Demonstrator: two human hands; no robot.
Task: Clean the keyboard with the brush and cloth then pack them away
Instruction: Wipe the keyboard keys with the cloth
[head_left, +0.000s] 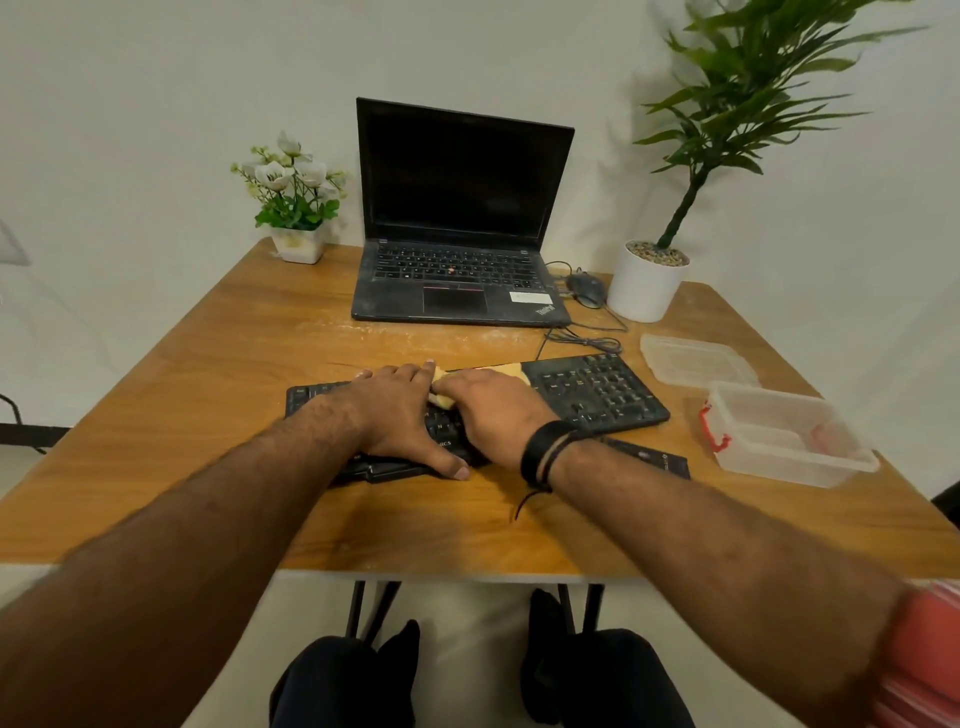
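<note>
On tabletop, keyboard (597, 389) runs left-right; right hand (493, 410) grips yellow cloth (511, 370) mid-board, left hand (400, 410) flat, steadying w/ straight fingers.

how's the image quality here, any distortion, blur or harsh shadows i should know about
Head view: strong wide-angle distortion, the table edges bow and the forearms balloon near the bottom; the striped sleeve at lower right is blurred; lighting is soft and dim, with a faint plant shadow on the wall; the laptop screen is dark without glare; the keyboard is reasonably sharp, partly hidden under both hands.
</note>
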